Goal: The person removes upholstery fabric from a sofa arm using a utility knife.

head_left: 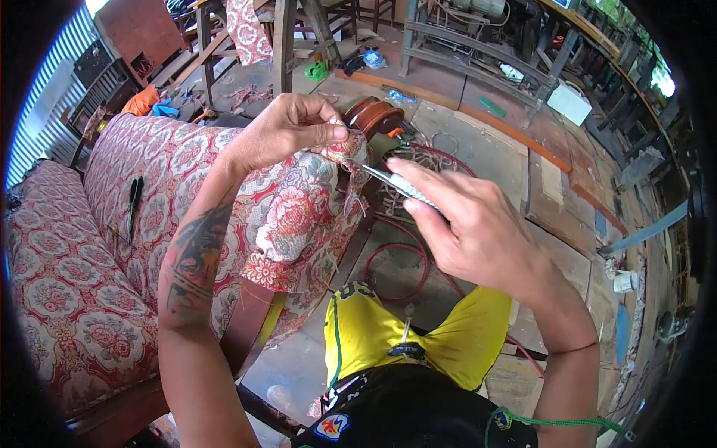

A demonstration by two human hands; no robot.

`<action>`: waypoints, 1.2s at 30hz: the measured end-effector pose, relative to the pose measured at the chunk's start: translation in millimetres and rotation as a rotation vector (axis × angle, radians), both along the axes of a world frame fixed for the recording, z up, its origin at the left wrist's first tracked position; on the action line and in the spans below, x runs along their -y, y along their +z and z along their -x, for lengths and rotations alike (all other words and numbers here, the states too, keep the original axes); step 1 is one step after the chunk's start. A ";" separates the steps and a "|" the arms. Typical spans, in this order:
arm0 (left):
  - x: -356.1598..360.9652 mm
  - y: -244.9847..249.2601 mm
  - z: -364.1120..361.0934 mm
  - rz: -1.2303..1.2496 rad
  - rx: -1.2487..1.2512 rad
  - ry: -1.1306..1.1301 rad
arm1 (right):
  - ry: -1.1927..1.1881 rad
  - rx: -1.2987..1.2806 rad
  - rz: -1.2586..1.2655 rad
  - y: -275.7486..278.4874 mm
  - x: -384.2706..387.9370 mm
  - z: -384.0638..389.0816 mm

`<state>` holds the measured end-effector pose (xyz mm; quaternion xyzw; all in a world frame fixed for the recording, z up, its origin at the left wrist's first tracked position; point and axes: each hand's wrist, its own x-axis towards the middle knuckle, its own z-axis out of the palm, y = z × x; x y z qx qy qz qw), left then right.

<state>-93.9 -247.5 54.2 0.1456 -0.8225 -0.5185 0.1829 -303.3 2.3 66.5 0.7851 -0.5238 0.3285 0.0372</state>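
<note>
Floral fabric (pixel 287 213) covers the arm of a sofa in front of me, and its loose edge is frayed. My left hand (pixel 295 131) pinches a fold of this fabric between thumb and fingers at the arm's front top corner. A slim metal cutting tool (pixel 403 187) lies in my right hand (pixel 467 224), its pointed tip at the fabric just below my left fingers. Round turned wood (pixel 373 116) shows beyond the pinched fold. Part of the tool's handle is hidden by my right fingers.
A dark-handled tool (pixel 134 198) rests on the sofa. A red hose (pixel 399 261) coils on the floor near my knees. Wooden planks (pixel 556 179) lie to the right, and a white box (pixel 569 102) stands farther back. A wooden frame (pixel 284 48) stands beyond the sofa.
</note>
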 end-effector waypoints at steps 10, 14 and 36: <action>6.2 -1.2 -0.9 -0.111 -0.009 -0.055 | -0.002 -0.175 -0.073 4.4 30.6 -17.6; 5.8 -1.5 0.4 -0.092 -0.032 -0.073 | -0.021 -0.203 -0.093 5.9 29.2 -22.2; -3.1 -6.2 2.7 0.091 -0.036 -0.011 | -0.120 -0.561 -0.173 23.0 14.8 -38.5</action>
